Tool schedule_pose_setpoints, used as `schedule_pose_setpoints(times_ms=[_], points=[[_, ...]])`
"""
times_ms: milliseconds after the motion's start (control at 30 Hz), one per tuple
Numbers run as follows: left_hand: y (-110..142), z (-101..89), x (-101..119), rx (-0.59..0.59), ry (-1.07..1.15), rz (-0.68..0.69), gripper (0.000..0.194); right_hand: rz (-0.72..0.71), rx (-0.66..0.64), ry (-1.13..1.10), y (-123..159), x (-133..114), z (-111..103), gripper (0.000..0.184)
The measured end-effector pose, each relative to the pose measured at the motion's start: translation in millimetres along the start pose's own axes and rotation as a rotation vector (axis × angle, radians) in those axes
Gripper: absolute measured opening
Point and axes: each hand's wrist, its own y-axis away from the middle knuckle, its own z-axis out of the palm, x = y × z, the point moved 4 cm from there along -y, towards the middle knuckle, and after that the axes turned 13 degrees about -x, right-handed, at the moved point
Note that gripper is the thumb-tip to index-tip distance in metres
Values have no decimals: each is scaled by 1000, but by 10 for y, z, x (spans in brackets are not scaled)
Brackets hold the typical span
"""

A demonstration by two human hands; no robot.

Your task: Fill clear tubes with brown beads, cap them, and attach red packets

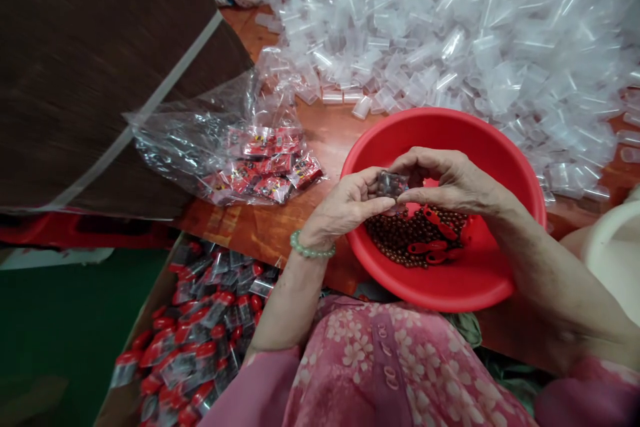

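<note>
Brown panel: A dark sheet (95, 73) with a pale strip stands at the far left, above a green floor (45, 333).
Carton: The cardboard box (117, 407) holds many red-capped clear containers (200, 353), heaped at all angles.
Clear bag: The crinkled bag (185, 140) lies on the orange-brown bench (330, 123), with red packets (275, 188) gathered at its near end.
Left grip: The left hand (347, 203), with a green bead bracelet (313, 247) at the wrist, is closed on the small clear case between thumb and fingers.
Small clear case: This piece (393, 183) is held above the left part of the basin; its contents look dark but are too small to tell. A light, level pinch probably serves best, keeping the thin walls from being squeezed out of shape.
Basin: Brown beads (395, 240) and red pieces (435, 255) lie in the red basin (500, 155). Working low over it seems wise, so anything that slips falls back inside.
Right grip: The right hand (445, 180) has thumb and fingertips together on the case's right end; steadying rather than pressing looks the better use of it.
Clear tubes: A broad pile of empty-looking tubes (440, 27) spreads behind the basin.
White tub: A pale rim (615, 233) shows at the right edge.
</note>
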Motion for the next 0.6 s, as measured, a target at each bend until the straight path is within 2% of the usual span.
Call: schedule_pose_setpoints(times_ms=[200,433,600], points=[[-15,2,3,-19,10,-8,43,48,14,-71,-10,28,-1,37],[-41,19,-12,-66,-81,40,31,89,-111,-191,-47,62,53,40],[-59,19,-35,-82,-17,42,30,113,-96,-264,-61,77,88,44]])
